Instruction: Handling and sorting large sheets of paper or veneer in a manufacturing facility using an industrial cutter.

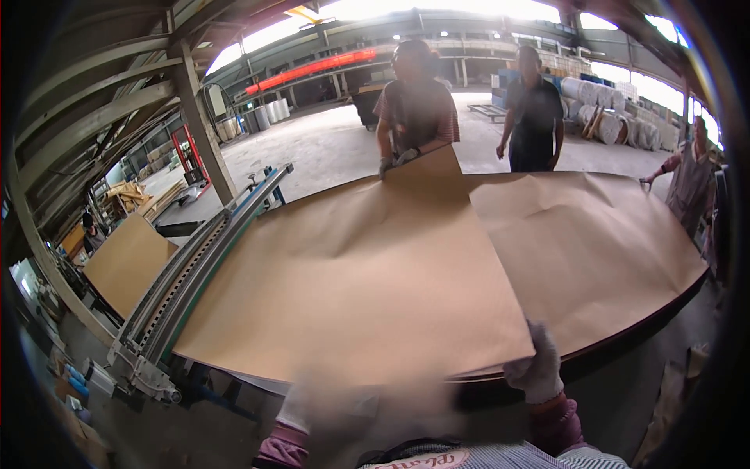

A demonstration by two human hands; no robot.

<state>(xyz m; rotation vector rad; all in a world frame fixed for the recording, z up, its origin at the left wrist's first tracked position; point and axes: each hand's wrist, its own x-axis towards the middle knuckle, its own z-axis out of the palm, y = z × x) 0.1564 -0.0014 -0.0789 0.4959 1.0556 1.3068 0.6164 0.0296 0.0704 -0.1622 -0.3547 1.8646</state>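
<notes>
A large sheet of brown paper (367, 289) lies across the work table in front of me, its right part overlapping another brown sheet (586, 242). My right hand (539, 366), in a pale work glove, is closed on the near right corner of the top sheet, thumb along its edge. At the near edge, further left, is my gloved left hand (295, 408); a blurred smudge in the picture and the sheet's edge hide its fingers. Across the table a co-worker (418, 102) in gloves holds up the far edge of the top sheet.
A long metal rail machine (211, 266) runs along the table's left end. Another person in dark clothes (534, 109) stands behind the table, and one more person (691, 180) touches its far right end. A steel post (201, 117) rises at left; wrapped rolls (594, 98) lie at back right.
</notes>
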